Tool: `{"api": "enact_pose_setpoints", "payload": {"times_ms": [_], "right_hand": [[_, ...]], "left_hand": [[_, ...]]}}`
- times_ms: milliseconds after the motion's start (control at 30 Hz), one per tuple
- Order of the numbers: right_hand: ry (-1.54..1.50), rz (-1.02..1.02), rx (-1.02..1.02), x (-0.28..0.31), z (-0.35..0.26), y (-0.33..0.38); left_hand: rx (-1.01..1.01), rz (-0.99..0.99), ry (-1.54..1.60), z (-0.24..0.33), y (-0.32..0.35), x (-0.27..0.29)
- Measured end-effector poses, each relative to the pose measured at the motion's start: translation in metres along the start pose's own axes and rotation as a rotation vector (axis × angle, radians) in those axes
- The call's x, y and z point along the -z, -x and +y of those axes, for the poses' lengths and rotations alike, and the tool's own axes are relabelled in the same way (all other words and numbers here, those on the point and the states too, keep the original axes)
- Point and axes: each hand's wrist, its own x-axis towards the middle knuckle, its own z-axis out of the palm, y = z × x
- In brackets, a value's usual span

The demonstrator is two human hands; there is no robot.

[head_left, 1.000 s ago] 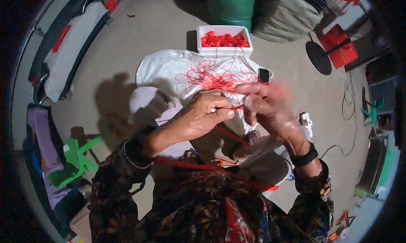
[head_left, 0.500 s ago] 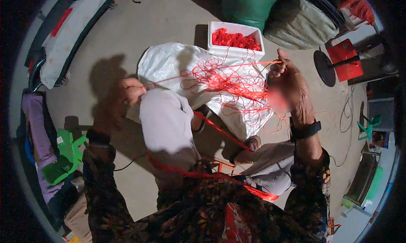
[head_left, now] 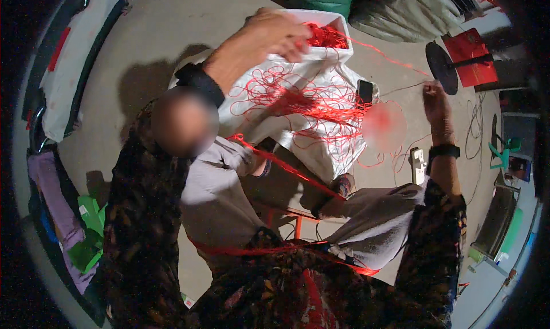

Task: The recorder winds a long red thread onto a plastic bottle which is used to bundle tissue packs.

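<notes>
Fingers curled, the left hand reaches into the white tub of red thread, while the right hand pinches a strand stretched over the white sheet.

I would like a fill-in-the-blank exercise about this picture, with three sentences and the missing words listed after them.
1. The left hand reaches over the white box, which holds ____ pieces.
2. The right hand pinches a thin red ____ that runs back toward the white box.
3. Loose red string lies tangled on a ____ sheet spread on the floor, with a dark phone resting beside it.

Missing words: red; string; white
</notes>
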Motion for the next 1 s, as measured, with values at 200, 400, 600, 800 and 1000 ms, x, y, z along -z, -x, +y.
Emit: {"api": "enact_pose_setpoints", "payload": {"times_ms": [200,400,600,800,1000], "right_hand": [[1.016,0.042,0.18,-0.039,0.003,0.047],[-0.165,-0.481,0.159,-0.232,-0.009,0.111],[-0.217,-0.532,0.019,-0.259,-0.038,0.124],[-0.008,-0.233,0.32,-0.235,-0.095,0.149],[-0.003,-0.5,0.055,-0.173,-0.085,0.145]], "left_hand": [[-0.048,-0.103,0.048,0.039,-0.021,-0.04],[0.013,-0.209,0.25,0.031,-0.005,-0.051],[0.019,-0.169,0.245,0.067,0.021,-0.052],[0.086,-0.136,0.295,0.061,0.033,-0.061],[-0.111,-0.082,0.238,0.062,0.033,-0.068]]}}
